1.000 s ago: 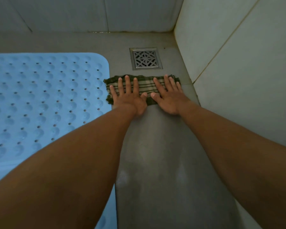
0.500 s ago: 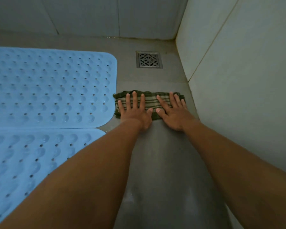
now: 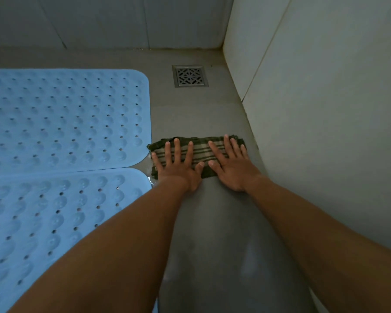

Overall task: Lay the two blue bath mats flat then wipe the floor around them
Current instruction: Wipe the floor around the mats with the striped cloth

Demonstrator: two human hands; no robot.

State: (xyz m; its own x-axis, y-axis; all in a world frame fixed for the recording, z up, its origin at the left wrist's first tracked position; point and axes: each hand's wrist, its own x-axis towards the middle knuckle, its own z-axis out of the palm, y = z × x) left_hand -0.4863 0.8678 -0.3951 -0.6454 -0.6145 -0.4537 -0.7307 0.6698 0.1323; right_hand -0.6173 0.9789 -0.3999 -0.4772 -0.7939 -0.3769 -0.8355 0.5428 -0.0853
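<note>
Two blue bath mats lie flat side by side on the grey floor at the left, the far mat (image 3: 66, 118) and the near mat (image 3: 38, 227), their edges touching. A folded green striped cloth (image 3: 200, 152) lies on the floor strip between the mats and the right wall. My left hand (image 3: 178, 164) presses flat on the cloth's left half, fingers spread. My right hand (image 3: 231, 164) presses flat on its right half. My forearms hide part of the near mat.
A square metal floor drain (image 3: 190, 76) sits beyond the cloth near the far corner. A tiled wall (image 3: 325, 109) runs close along the right, another across the back. A few water drops (image 3: 150, 178) glisten by the mats' corners. The grey floor (image 3: 212, 233) looks damp.
Both hands have dragged the cloth toward me along the floor strip, away from the drain, down to where the two mats meet. The near mat has come into view.
</note>
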